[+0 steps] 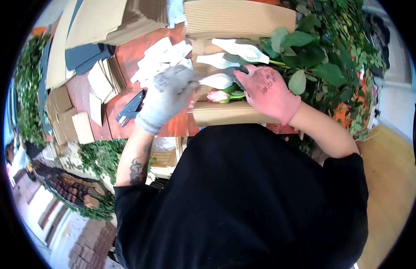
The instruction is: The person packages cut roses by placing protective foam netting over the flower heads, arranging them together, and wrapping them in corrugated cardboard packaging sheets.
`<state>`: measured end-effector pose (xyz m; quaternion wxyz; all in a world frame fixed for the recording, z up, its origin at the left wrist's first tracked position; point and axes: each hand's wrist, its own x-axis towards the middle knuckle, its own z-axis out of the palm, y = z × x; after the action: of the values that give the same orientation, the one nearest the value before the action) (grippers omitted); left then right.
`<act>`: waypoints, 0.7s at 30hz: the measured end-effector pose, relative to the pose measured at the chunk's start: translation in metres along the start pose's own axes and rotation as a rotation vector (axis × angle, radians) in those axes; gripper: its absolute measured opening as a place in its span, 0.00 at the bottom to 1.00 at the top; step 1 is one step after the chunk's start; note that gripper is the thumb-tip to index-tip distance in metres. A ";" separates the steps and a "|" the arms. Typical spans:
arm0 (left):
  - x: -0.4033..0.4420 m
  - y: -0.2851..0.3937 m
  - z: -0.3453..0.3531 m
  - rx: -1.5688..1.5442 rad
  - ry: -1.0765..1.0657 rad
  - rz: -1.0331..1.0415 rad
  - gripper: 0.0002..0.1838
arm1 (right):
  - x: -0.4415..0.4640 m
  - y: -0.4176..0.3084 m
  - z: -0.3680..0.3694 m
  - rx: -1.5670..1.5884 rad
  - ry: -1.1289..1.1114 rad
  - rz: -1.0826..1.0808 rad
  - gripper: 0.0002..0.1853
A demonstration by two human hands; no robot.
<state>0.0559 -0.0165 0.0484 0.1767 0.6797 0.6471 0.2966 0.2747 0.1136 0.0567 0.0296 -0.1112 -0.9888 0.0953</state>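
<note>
My left hand [167,94], in a grey glove and slightly blurred, has its fingers drawn together at the narrow tip of a white mesh sleeve [217,81]. At the sleeve's other end my right hand [268,94], in a pink glove with dark fingertips, is closed around the sleeved flower; its stem is hidden. Just below lies a pink rose [218,97] without a sleeve. Above are two more white mesh sleeves [219,60] [246,50], with leafy stems [313,56] to their right. All lie on corrugated cardboard [239,20].
A pile of white sleeves [161,56] lies on the red table [149,130], left of the cardboard. A dark blue tool-like object [131,107], small card pieces [105,80] and large cardboard sheets [98,22] are further left. Greenery [355,94] stands at the right.
</note>
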 end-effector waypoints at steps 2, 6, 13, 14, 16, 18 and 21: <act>-0.010 -0.013 -0.016 0.109 -0.004 -0.168 0.05 | -0.004 0.000 0.001 0.016 0.040 0.035 0.19; -0.019 0.001 -0.046 0.502 0.073 -0.051 0.16 | -0.008 0.002 0.011 -0.001 0.077 0.011 0.16; -0.002 0.060 0.019 0.202 -0.183 0.014 0.28 | -0.004 0.001 -0.006 0.004 0.067 -0.009 0.19; 0.000 0.059 0.018 0.204 -0.161 0.006 0.28 | -0.003 0.001 -0.014 0.015 0.037 0.072 0.20; -0.004 0.061 0.014 0.230 -0.192 0.023 0.26 | 0.001 -0.001 -0.031 -0.017 -0.050 0.215 0.23; -0.005 0.060 0.016 0.207 -0.174 0.013 0.26 | 0.001 0.004 -0.009 -0.083 -0.004 0.186 0.24; -0.003 0.062 0.014 0.222 -0.170 0.028 0.25 | 0.005 0.009 0.003 -0.212 0.203 0.054 0.25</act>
<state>0.1128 -0.0241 0.0763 0.1504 0.7268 0.6490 0.1668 0.2718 0.1233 0.0524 0.1148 -0.1491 -0.9819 -0.0207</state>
